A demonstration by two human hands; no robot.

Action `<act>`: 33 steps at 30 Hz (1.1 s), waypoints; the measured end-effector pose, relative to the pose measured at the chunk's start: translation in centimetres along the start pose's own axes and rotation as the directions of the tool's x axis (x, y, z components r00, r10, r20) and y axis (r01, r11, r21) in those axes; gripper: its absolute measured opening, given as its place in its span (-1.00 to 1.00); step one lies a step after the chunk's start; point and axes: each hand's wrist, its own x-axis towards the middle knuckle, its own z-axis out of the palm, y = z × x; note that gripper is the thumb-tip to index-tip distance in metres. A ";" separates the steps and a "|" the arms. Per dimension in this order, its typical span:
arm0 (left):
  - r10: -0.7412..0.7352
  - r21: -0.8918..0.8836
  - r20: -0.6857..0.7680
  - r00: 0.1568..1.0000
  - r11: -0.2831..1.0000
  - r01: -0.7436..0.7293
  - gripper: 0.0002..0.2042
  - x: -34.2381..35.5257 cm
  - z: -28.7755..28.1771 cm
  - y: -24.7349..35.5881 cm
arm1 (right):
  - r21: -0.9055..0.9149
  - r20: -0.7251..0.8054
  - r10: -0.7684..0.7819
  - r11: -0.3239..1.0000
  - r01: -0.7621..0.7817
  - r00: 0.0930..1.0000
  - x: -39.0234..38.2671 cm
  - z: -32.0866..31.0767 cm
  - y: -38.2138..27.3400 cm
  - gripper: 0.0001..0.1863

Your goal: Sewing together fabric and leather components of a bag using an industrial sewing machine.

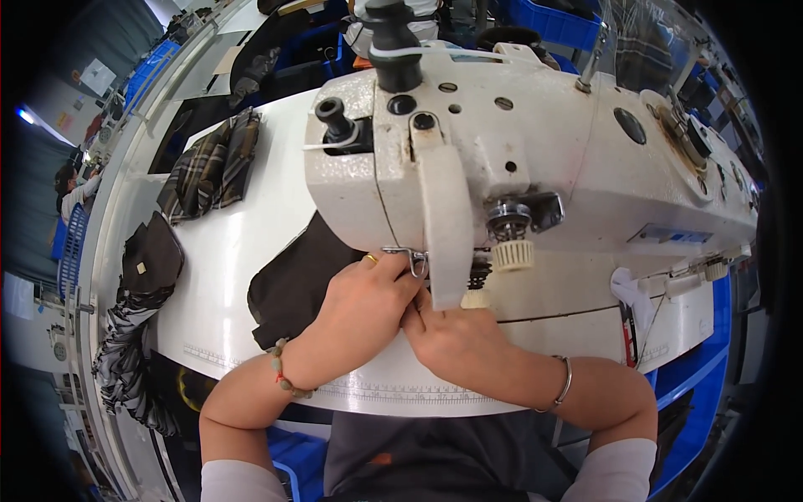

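A white sewing machine (535, 159) fills the upper right of the view, its head above my hands. Just left of its needle area lies a dark brown fabric piece (297, 280) on the white table. My left hand (368, 297) is closed at that fabric's right edge, fingers bent under the machine head. Close against it, my right hand (460, 343) is also closed, thumb and fingers pinched together near the left fingertips. What the right fingers pinch is hidden between the hands. Behind the machine's pale front guard (445, 226), the needle cannot be seen.
Folded plaid fabric bundles (209, 163) lie at the table's far left. A dark garment piece (152, 255) with gathered, shiny cloth (134, 360) hangs over the left edge. At the right are a white cloth scrap (631, 293), a red-and-black tool (628, 335) and a blue bin (694, 402).
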 end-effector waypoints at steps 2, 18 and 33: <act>-0.051 -0.009 0.013 0.999 0.999 0.051 -0.80 0.0 0.1 0.2 | -0.026 -0.012 0.003 1.000 -0.003 1.000 0.0 0.1 0.1 -0.64; -0.051 -0.049 0.390 0.919 0.996 0.076 -0.56 0.2 -4.0 0.1 | -0.054 -0.191 -0.270 0.963 0.265 0.944 -0.2 0.5 -0.4 -0.70; -0.031 -0.221 0.340 0.940 0.969 0.112 -0.71 0.3 -4.0 -0.7 | -0.113 -0.194 -0.296 0.954 0.278 0.935 0.0 2.0 -1.3 -0.75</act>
